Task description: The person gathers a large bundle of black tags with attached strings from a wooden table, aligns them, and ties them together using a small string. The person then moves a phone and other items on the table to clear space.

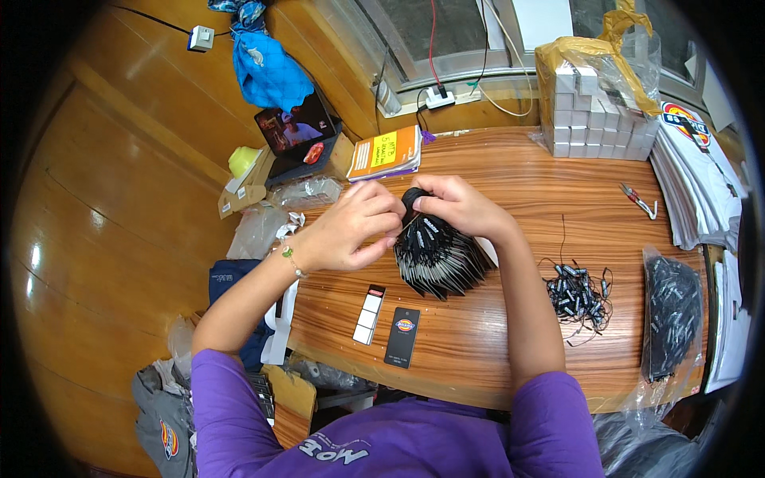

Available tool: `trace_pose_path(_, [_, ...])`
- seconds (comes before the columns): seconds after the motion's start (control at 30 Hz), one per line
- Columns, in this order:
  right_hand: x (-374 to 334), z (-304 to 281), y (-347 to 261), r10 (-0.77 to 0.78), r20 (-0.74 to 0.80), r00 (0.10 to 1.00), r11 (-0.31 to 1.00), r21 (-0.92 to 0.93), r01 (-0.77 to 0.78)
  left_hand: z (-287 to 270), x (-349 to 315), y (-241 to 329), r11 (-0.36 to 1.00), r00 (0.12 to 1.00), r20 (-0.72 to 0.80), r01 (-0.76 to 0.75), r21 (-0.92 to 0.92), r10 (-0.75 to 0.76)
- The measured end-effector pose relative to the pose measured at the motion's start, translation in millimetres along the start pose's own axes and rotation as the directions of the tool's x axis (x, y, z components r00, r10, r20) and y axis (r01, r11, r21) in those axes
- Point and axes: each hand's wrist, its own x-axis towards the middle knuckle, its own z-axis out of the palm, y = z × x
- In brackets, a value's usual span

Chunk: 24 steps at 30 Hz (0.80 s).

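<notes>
Where the two hands meet above the wooden desk (510, 334), a thick fanned bundle of black hang tags (437, 259) is held, gathered at its upper end and spreading downward toward the person. The bundle is judged to be light but floppy: each tag looks like thin stiff card, yet the stack is loose and would splay or slide apart if gripped low down. It is best taken at the gathered top, where the tags are bunched together.

The left hand (347, 231) is curled, its fingers (381, 209) pinched shut against the top of the bundle; what exactly is nipped between them is too small to tell. The right hand (458, 207) is closed over the same top end from the other side, its fingers wrapped around the dark gathered part.

Just below the bundle, a single black tag (402, 337) lies flat on the desk, with a strip of white stickers (368, 315) beside it. To the right of the bundle a tangle of black strings (575, 296) is piled, and farther right a clear bag of dark pieces (671, 315) rests. Beyond the bundle, an orange booklet (384, 151) and a stack of small white boxes (594, 119) are seen.
</notes>
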Motion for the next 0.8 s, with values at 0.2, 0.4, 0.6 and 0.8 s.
trace_pose_path(0.2, [-2,-7,7,0.043,-0.036,0.998,0.971,0.238,-0.033,21,-8,7,0.909,0.942,-0.097,0.279,-0.31,-0.322])
trace_pose_path(0.4, [2,3,0,0.1,-0.098,0.99,0.929,0.364,-0.058,45,0,19,0.895,0.839,-0.323,0.375,-0.241,-0.438])
trace_pose_path(0.6, [7,11,3,0.146,-0.213,0.966,0.936,0.346,-0.065,59,8,30,0.885,0.741,-0.494,0.441,-0.152,-0.454])
trace_pose_path(0.8, [10,17,1,0.19,-0.233,0.954,0.896,0.439,-0.071,67,8,36,0.836,0.651,-0.568,0.533,-0.129,-0.503])
